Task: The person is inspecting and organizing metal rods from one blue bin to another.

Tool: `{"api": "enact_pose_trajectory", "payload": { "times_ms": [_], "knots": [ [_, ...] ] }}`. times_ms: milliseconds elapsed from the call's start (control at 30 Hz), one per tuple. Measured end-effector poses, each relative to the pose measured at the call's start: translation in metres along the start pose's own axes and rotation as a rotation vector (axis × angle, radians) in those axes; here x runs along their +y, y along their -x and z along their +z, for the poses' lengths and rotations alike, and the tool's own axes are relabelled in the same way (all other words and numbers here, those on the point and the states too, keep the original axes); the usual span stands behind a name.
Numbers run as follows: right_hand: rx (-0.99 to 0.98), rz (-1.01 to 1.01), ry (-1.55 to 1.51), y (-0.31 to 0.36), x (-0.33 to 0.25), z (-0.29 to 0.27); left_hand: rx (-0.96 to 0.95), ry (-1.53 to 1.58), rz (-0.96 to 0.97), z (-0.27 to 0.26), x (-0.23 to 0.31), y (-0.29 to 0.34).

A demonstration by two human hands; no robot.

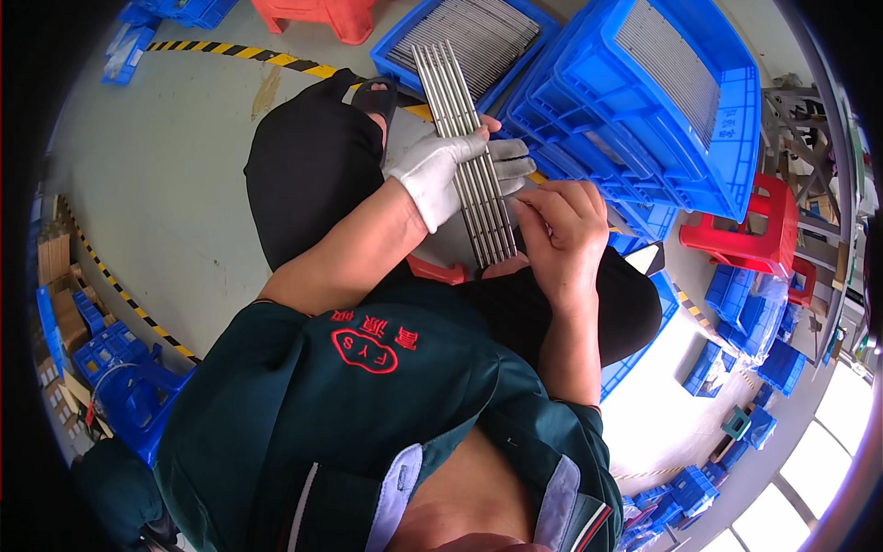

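Observation:
Several slim metal rods lie side by side in a flat row, slanting from the upper middle down toward my lap. My left hand, in a white glove with some fingertips bare, holds them around the middle. Its thumb lies over the rods, and gloved fingers stick out from under their right side. Bare and closed, my right hand is close beside the right edge of the row. Its thumb and forefinger are pressed together near the rods; anything between them is too small or hidden to make out.
Beyond my hands sits a blue crate filled with metal rods. Stacked blue crates rise close on my right, the top one holding more rods. Red stools stand farther right and at the top. Yellow-black tape crosses the floor.

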State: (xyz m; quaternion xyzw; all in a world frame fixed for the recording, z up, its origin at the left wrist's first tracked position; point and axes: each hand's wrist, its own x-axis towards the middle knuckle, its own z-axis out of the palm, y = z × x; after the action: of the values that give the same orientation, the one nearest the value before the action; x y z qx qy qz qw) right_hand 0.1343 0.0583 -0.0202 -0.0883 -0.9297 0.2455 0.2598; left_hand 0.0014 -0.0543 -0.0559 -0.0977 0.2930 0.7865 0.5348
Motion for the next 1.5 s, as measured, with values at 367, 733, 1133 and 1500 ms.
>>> {"api": "enact_pose_trajectory", "payload": {
  "times_ms": [367,733,1133,1500],
  "knots": [
    [-0.075,-0.12,0.145,-0.005,-0.007,0.003,0.02,-0.006,-0.011,-0.004,-0.003,-0.004],
    [-0.049,0.048,-0.099,-0.002,-0.003,0.005,0.04,0.021,-0.006,-0.005,-0.003,-0.004],
    [-0.051,-0.028,0.042,-0.003,-0.005,0.005,0.044,-0.011,0.039,-0.002,-0.002,-0.002],
    [-0.005,-0.006,-0.057,-0.003,-0.007,0.003,0.04,-0.008,0.03,-0.002,-0.001,-0.001]
  ]
}}
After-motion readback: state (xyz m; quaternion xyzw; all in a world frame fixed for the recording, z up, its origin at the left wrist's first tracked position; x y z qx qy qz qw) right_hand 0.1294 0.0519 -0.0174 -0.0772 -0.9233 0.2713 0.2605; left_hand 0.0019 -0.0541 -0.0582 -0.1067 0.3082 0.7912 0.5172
